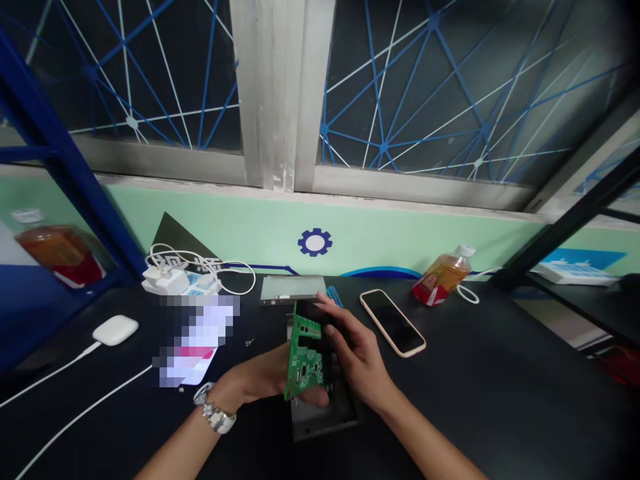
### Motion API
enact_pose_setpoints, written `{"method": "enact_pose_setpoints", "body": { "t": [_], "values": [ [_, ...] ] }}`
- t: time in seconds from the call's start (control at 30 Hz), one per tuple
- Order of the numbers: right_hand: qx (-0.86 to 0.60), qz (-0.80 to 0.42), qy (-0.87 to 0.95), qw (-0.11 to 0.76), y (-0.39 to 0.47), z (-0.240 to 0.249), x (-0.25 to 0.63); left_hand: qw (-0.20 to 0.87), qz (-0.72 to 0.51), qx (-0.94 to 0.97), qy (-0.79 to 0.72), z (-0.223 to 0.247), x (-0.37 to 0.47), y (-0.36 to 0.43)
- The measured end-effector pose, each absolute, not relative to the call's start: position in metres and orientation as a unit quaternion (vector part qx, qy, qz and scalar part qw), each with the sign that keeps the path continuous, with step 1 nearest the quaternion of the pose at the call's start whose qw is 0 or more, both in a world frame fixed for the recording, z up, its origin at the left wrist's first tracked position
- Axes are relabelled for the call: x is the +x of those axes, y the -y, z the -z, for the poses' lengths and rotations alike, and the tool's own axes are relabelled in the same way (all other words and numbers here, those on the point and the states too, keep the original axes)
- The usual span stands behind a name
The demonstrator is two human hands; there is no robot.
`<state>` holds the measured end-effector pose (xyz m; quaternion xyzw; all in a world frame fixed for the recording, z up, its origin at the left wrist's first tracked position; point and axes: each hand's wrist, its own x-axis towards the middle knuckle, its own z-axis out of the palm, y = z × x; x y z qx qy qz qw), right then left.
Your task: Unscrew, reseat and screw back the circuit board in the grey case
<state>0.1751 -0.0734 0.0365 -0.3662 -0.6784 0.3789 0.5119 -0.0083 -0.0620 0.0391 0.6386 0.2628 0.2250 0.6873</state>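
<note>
A green circuit board [306,363] is tilted up on its edge between my hands, its chips and connectors facing right. My left hand [267,373] reaches behind and under the board, thumb or finger showing at its lower edge, and grips it. My right hand [357,353] is at the board's right side, fingers bent against its dark upper part. What the right fingertips press on is partly hidden. Below the board lies a dark grey metal case [323,420], partly covered by my hands. Behind it rests a flat grey metal panel [293,290].
A phone [393,322] lies right of my hands, near a drink bottle [443,275]. On the left are a lit phone [197,353], a white charging case [115,331] and a power strip [173,280] with cables. Small screws [250,343] and a blue tool [334,296] lie nearby.
</note>
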Motion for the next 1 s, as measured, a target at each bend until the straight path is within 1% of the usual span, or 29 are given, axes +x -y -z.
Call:
{"method": "enact_pose_setpoints", "body": {
  "t": [0.07, 0.23, 0.27, 0.33, 0.4, 0.43, 0.53, 0.7, 0.77, 0.83, 0.9, 1.0],
  "values": [
    [-0.352, -0.376, 0.687, 0.513, 0.074, -0.04, 0.176, 0.652, -0.213, 0.681, -0.258, -0.045, -0.007, 0.06],
    [-0.34, -0.373, 0.706, 0.497, 0.075, -0.049, 0.181, 0.561, -0.307, 0.71, -0.294, -0.037, -0.017, 0.048],
    [-0.345, -0.385, 0.695, 0.5, 0.076, -0.049, 0.182, 0.524, -0.33, 0.72, -0.313, -0.033, -0.021, 0.044],
    [-0.353, -0.412, 0.667, 0.51, 0.076, -0.048, 0.181, 0.41, -0.372, 0.751, -0.359, -0.026, -0.027, 0.037],
    [-0.361, -0.436, 0.646, 0.512, 0.077, -0.046, 0.179, 0.302, -0.383, 0.779, -0.394, -0.022, -0.032, 0.031],
    [-0.366, -0.447, 0.64, 0.507, 0.078, -0.045, 0.178, 0.265, -0.378, 0.789, -0.404, -0.022, -0.033, 0.029],
    [-0.388, -0.468, 0.631, 0.482, 0.079, -0.042, 0.174, 0.209, -0.366, 0.804, -0.42, -0.024, -0.033, 0.028],
    [-0.422, -0.447, 0.64, 0.462, 0.076, -0.039, 0.175, 0.128, -0.379, 0.804, -0.44, -0.031, -0.032, 0.03],
    [-0.436, -0.442, 0.63, 0.467, 0.071, -0.038, 0.178, 0.114, -0.403, 0.783, -0.459, -0.032, -0.034, 0.029],
    [-0.442, -0.447, 0.62, 0.469, 0.067, -0.04, 0.182, 0.129, -0.44, 0.747, -0.482, -0.03, -0.038, 0.026],
    [-0.453, -0.44, 0.625, 0.459, 0.064, -0.041, 0.185, 0.182, -0.448, 0.722, -0.495, -0.028, -0.041, 0.022],
    [-0.495, -0.359, 0.658, 0.441, 0.061, -0.043, 0.189, 0.286, -0.402, 0.723, -0.484, -0.024, -0.045, 0.02]
  ]
}}
